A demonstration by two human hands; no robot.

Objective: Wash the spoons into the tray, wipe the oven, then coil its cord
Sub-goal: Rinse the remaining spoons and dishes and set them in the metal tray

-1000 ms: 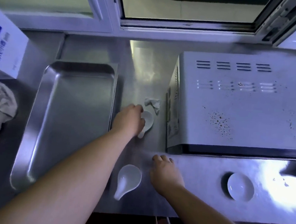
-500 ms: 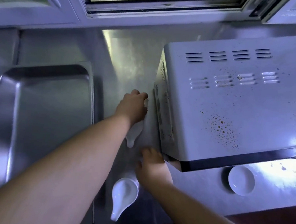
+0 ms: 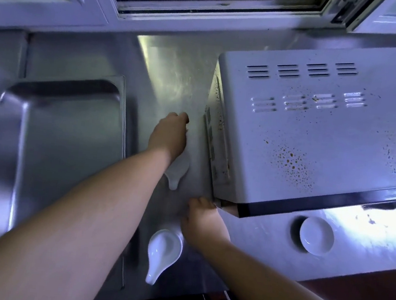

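My left hand [image 3: 169,135] is stretched out toward 12 o'clock, palm down over the table [image 3: 172,75], sitting right on top of the far spoon [image 3: 178,172]. Only that spoon's white handle end pokes out from under my wrist, pointing to 6. My fingertips [image 3: 183,119] are curled down at the far end, but I honestly can't tell if they've got hold of anything under there.

My right hand [image 3: 204,220] is just below centre, knuckles up. Its fingers [image 3: 201,202] are hooked under the front-left bottom corner of the oven [image 3: 314,141], gripping it.

The oven fills the 2 o'clock side, sitting skewed, its white top speckled with brown spots. The marks on its left side are too blurred to read.

The steel tray [image 3: 56,150] lies at 9 o'clock, just beside my left forearm. The near spoon [image 3: 162,250] is at 6 o'clock, bowl up, just left of my right wrist. A little white dish [image 3: 317,236] sits at 4 o'clock, in front of the oven.
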